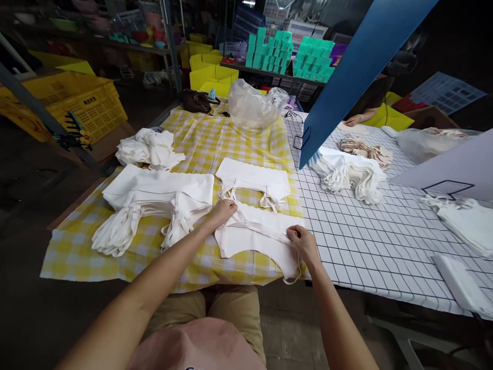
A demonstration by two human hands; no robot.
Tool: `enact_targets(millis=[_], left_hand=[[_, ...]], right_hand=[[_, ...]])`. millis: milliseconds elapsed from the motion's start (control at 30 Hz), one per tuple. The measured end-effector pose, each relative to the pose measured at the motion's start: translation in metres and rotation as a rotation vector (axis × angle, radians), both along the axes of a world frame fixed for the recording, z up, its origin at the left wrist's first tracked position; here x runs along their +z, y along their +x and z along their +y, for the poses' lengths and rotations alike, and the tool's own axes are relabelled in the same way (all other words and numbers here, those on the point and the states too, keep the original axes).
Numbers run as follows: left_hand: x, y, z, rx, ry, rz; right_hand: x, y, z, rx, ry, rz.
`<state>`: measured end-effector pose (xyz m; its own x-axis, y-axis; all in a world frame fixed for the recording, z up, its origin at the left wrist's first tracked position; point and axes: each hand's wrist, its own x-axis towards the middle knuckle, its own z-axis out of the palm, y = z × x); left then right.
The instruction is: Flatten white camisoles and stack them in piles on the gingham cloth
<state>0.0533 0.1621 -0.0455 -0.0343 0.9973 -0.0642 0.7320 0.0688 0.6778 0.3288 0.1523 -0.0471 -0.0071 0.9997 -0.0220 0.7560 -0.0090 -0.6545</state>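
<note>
The white cloth piece [256,237] lies flat on the yellow checked cloth [200,139], nearest the worktop's front edge; left hand [223,211] presses its upper corner, grip flat and released; right hand [304,242] pinches its strap [257,229]; a stack [154,195] beside it looks finished; the crumpled heap [148,147] behind seems left; fingertips partly hidden.

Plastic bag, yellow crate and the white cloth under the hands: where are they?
plastic bag [252,107], head view, middle of the crumpled clear bag.
yellow crate [90,105], head view, its holed side wall.
white cloth [252,241], head view, flat middle between the hands.
</note>
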Motion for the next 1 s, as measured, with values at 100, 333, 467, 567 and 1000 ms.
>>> enact_targets(millis=[100,333,467,567,1000], left_hand=[[0.000,-0.001,-0.001,0.024,-0.003,0.000],[-0.002,-0.001,0.000,0.055,-0.031,-0.026],[-0.002,-0.001,-0.001,0.068,-0.038,-0.045],[-0.001,-0.001,0.000,0.076,-0.040,-0.063],[0.034,-0.005,-0.050,0.081,-0.123,-0.670]], right_hand=[[-0.003,0.001,-0.001,-0.010,-0.001,0.017],[-0.008,0.003,-0.002,-0.039,0.011,0.051],[-0.009,0.003,-0.003,-0.049,0.000,0.062],[-0.008,0.002,-0.003,-0.053,0.002,0.084],[0.029,-0.001,-0.043,-0.083,-0.033,0.481]])
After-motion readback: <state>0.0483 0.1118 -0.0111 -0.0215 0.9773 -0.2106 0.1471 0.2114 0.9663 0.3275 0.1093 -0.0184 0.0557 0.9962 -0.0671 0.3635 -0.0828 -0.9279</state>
